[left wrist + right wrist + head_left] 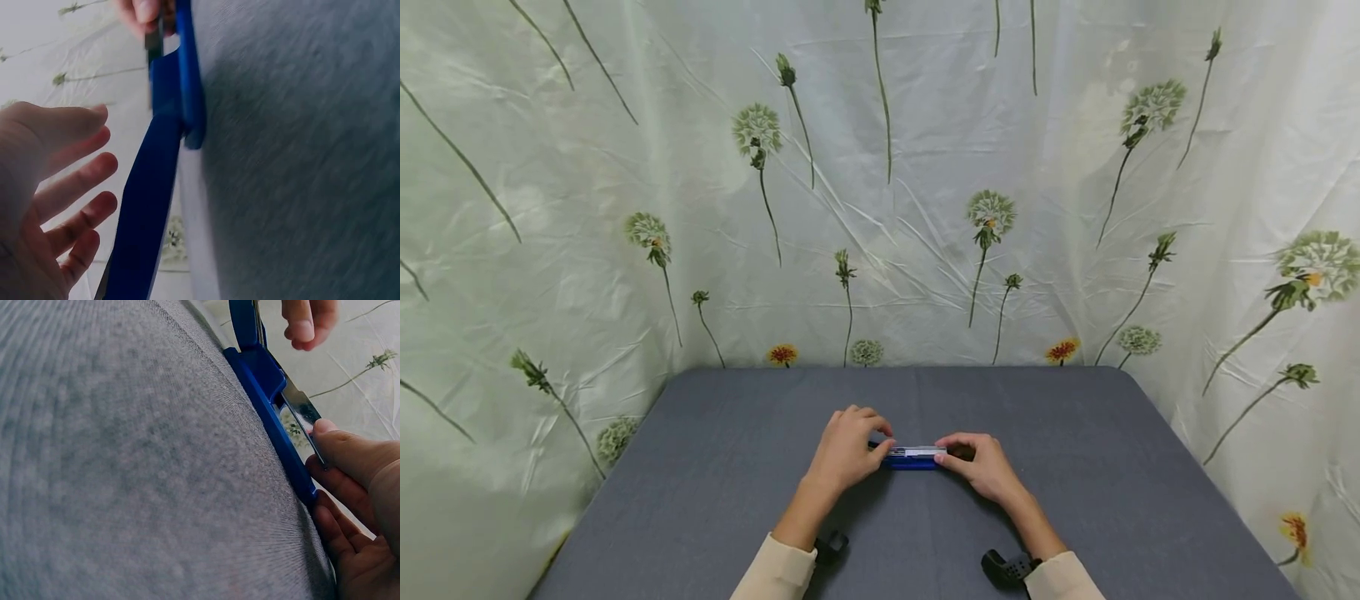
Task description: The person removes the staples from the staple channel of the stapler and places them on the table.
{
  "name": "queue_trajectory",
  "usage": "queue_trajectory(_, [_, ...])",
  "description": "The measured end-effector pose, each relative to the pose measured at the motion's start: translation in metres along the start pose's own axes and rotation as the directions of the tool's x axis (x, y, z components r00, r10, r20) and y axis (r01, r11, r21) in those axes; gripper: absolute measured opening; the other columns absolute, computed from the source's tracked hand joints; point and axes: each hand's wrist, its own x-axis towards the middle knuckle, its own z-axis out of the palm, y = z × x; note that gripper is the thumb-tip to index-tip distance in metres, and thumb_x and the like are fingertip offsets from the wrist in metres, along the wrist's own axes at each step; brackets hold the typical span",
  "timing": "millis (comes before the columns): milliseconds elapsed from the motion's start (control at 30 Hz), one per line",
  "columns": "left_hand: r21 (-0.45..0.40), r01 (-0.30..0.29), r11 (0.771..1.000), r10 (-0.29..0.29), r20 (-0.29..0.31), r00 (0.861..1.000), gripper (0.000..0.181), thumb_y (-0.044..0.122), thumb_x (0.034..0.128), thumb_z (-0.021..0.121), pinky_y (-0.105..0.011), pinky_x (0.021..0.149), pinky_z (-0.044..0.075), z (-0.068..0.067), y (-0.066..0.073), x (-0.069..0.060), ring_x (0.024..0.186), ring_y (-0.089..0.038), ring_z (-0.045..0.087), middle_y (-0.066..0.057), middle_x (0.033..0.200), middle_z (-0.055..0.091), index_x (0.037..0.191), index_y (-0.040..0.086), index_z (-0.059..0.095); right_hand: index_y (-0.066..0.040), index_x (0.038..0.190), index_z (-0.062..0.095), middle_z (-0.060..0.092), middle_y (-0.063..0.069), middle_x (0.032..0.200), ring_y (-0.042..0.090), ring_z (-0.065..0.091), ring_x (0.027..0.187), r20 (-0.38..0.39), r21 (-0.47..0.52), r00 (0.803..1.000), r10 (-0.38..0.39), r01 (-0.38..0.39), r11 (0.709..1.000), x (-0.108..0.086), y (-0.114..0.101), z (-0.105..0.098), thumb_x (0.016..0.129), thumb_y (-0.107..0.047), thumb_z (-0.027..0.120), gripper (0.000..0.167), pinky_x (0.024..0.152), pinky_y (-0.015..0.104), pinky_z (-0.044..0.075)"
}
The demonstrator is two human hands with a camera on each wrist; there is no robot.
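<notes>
A blue stapler [913, 463] lies on the table between the two hands, opened up. Its blue top cover [147, 200] is swung back toward the left hand, and the metal magazine [303, 407] stands raised at an angle from the blue base [272, 428]. My right hand [983, 468] pinches the magazine's free end between thumb and forefinger, while its lower fingers touch the end of the base. Beside the cover, my left hand [848, 450] hovers with relaxed, slightly bent fingers [81, 178]; a gap shows between them and the stapler.
A grey cloth covers the table [700, 500], its far edge meeting a pale curtain [917, 250] printed with dandelions. Dark bands with devices [1003, 569] sit on both wrists, below light sleeves [778, 571].
</notes>
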Motion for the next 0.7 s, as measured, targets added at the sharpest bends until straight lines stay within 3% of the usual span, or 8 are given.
queue_trajectory(333, [0.05,-0.032,0.998,0.028,0.07,0.997,0.011,0.041,0.0894,0.08,-0.041,0.084,0.05,0.016,0.007,-0.002,0.093,-0.017,0.063,0.008,0.1,0.074,0.088,0.03,0.078,-0.015,0.107,0.08,0.078,0.002,0.098,0.007,0.067,0.08,0.006,0.011,1.0,-0.005,0.005,1.0,0.0,0.001,0.0,0.091,-0.028,0.081,0.021,0.072,0.022,0.053])
queue_trajectory(700, [0.079,-0.01,0.997,0.005,0.064,0.998,0.012,0.039,0.089,0.081,-0.038,0.079,0.049,0.018,0.013,-0.003,0.09,-0.017,0.063,0.006,0.098,0.074,0.085,0.028,0.08,-0.015,0.107,0.08,0.078,0.002,0.099,0.006,0.066,0.08,-0.001,0.006,1.0,-0.021,0.021,1.0,0.0,0.001,-0.001,0.091,-0.028,0.081,0.021,0.072,0.022,0.052])
